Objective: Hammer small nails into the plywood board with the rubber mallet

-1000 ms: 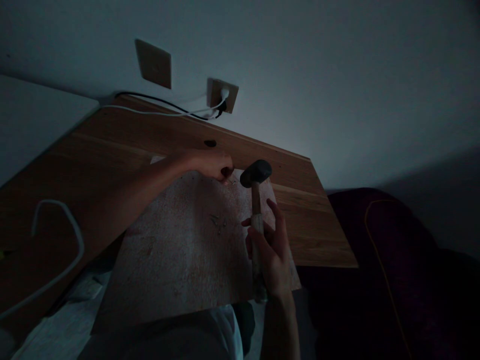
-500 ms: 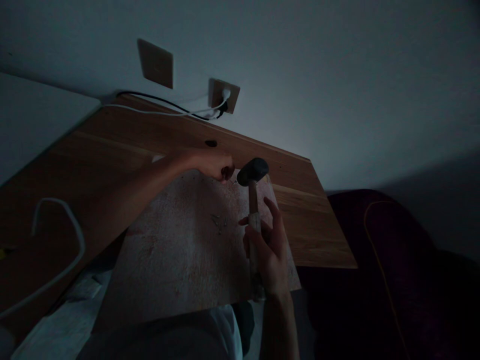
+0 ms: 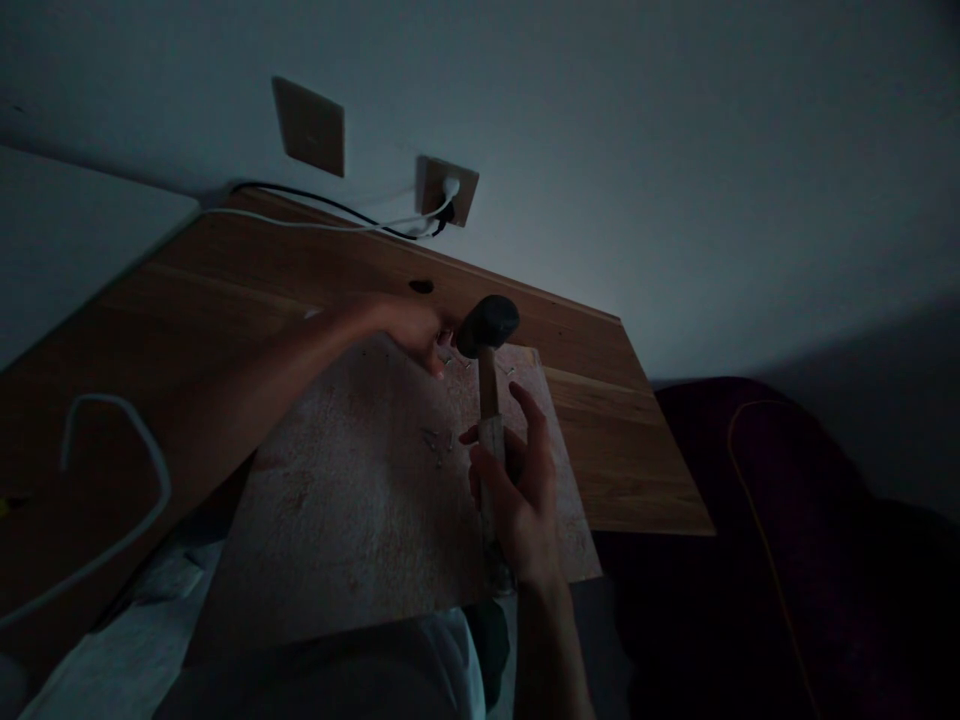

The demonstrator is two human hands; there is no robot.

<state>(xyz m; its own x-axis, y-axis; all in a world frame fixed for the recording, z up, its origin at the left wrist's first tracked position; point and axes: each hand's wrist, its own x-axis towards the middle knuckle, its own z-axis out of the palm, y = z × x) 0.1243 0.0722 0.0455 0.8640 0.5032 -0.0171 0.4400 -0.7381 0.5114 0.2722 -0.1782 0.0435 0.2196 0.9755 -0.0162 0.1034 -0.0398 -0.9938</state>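
Observation:
The room is dim. My right hand grips the wooden handle of a hammer, whose dark head hangs just above the far edge of a pale fibreboard panel. My left hand reaches to that far edge, fingers pinched together right beside the hammer head; what they pinch is too small and dark to make out. A few small nails lie loose on the panel between my hands.
The panel rests on a brown wooden surface against a white wall. A wall socket holds a white plug, with black and white cables trailing left. A white cable loops at left. A dark sofa lies at right.
The hammer head has moved left and further away, closing on my left hand's fingers. My right hand shifted left with it. My left hand stayed at the panel's far edge.

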